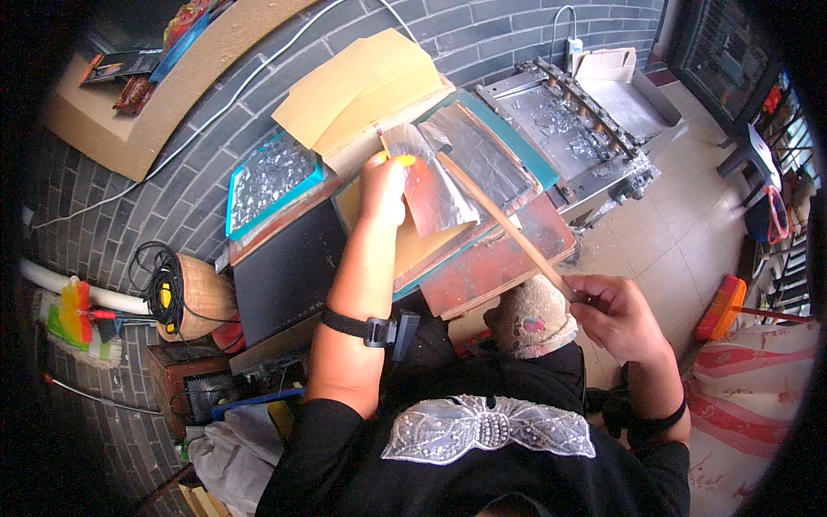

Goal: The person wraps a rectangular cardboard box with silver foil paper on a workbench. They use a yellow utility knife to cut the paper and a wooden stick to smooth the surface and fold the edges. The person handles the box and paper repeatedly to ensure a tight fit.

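Note:
My left hand (pixel 382 187) is closed at the upper end of a reddish sheet (pixel 423 203), with yellow finger covers showing at the fingertips and a thin stick (pixel 381 137) rising from the grip. My right hand (pixel 610 313) pinches the near end of a long flat wooden stick (pixel 510 227). The stick's far end rests by thin silvery foil (pixel 452 194). Beneath lies brown paper (pixel 426 249) on a stack of boards. More silvery foil sheets (pixel 481 145) lie on the stack to the right. Exactly how the left fingers hold sheet and stick is hidden.
A blue-rimmed tray of foil scraps (pixel 274 184) stands at left, below large yellow-brown paper sheets (pixel 365 90). A metal machine (pixel 555 126) with foil bits stands at upper right. A reddish board (pixel 497 258) lies nearer me. A cloth-covered rounded object (pixel 533 316) is beside my right hand.

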The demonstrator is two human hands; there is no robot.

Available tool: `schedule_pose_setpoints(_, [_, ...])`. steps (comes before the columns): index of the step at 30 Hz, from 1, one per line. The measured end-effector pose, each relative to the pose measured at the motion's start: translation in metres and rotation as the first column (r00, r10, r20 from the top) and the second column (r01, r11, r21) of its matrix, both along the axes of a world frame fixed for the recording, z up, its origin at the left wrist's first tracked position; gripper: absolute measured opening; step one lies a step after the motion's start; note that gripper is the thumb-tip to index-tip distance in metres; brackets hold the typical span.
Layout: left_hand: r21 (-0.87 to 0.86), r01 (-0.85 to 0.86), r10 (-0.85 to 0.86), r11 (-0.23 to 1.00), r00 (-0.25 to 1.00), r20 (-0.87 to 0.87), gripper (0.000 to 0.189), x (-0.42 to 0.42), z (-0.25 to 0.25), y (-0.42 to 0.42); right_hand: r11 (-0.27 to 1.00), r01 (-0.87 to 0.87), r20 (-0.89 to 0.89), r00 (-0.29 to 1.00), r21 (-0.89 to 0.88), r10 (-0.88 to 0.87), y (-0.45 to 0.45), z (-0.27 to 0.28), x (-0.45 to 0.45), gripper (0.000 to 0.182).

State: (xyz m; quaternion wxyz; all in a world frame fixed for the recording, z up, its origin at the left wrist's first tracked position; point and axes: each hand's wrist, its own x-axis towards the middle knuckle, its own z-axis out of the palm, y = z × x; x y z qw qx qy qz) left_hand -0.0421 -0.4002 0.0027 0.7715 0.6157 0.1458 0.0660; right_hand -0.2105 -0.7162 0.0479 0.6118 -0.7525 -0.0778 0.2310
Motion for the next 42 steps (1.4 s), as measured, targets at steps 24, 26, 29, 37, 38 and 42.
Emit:
schedule_pose_setpoints(24, [-0.158,-0.006,0.004,0.987,1.000,-0.013,0.016,-0.001,-0.006,0.006,0.997,-0.011,0.078,0.997,-0.081,0.017,0.000,0.002,-0.004,0.032])
schedule_pose_setpoints(26, [-0.168,0.003,-0.006,0.986,1.000,-0.017,0.016,-0.001,-0.007,0.008,0.999,0.000,0.102,0.995,-0.038,0.004,0.000,-0.002,-0.005,0.033])
schedule_pose_setpoints(29, [-0.198,0.008,-0.014,0.980,0.999,-0.029,0.015,-0.004,-0.006,0.009,0.997,-0.018,0.094,0.995,-0.074,0.025,-0.004,0.004,-0.006,0.032])
schedule_pose_setpoints(37, [-0.175,-0.014,0.009,0.984,1.000,-0.026,0.016,-0.003,-0.008,0.005,0.984,0.136,0.211,0.971,-0.114,-0.110,0.002,0.002,-0.001,0.029])
schedule_pose_setpoints(38, [-0.167,-0.001,-0.002,0.986,1.000,-0.017,0.016,-0.003,-0.008,0.004,0.978,0.162,0.309,0.944,-0.135,-0.114,0.006,0.002,0.002,0.030])
schedule_pose_setpoints(42, [-0.128,0.038,-0.038,0.991,0.999,0.005,0.017,0.000,-0.011,0.008,0.975,0.096,0.562,0.826,-0.201,0.035,0.026,0.003,0.025,0.030])
